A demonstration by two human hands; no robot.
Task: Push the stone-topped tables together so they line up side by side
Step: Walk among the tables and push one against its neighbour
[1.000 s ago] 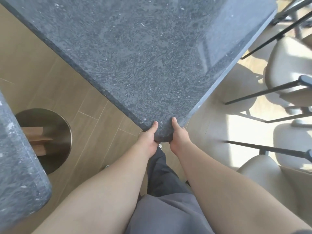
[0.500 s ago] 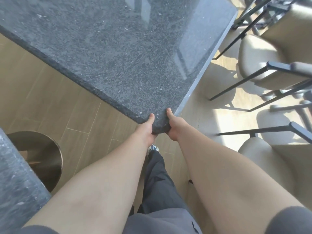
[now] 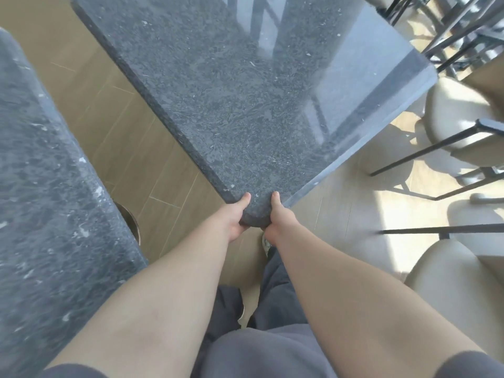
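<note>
- The floor (image 3: 131, 148) was pale wood-look plank, in shade on the left and lit by bright sun on the right; a wedge of it lay bare between the two stone tops.
- Nearest the camera were grey trousers (image 3: 272, 347) and both bare forearms reaching forward; part of a shoe (image 3: 266, 242) showed below the table corner, mostly hidden.
- The left hand (image 3: 236, 216) gripped the rounded near corner of the dark stone tabletop (image 3: 245, 105), thumb lying on top and fingers curled under the edge, out of sight.
- The right hand (image 3: 276, 216) held the same corner from the other side, thumb on top and fingers tucked beneath; the two hands sat close together with only the tip of the corner between them.
- That tabletop ran away from the hands in a diamond, its far end cut off by the top of the frame, its polished surface carrying pale reflections.
- The second stone tabletop (image 3: 46, 186) filled the left side, blurred and cut off by the frame's left edge; it stood apart from the gripped one, the gap widening toward the far end, so the edges were not parallel.
- Under it a round metal base (image 3: 131, 218) peeked out, mostly hidden.
- On the right, beige cushioned chairs (image 3: 452, 285) with thin black metal frames (image 3: 425, 148) stood near the gripped tabletop's right edge; more chair legs crowded the far right corner, too tangled and overexposed to count.
</note>
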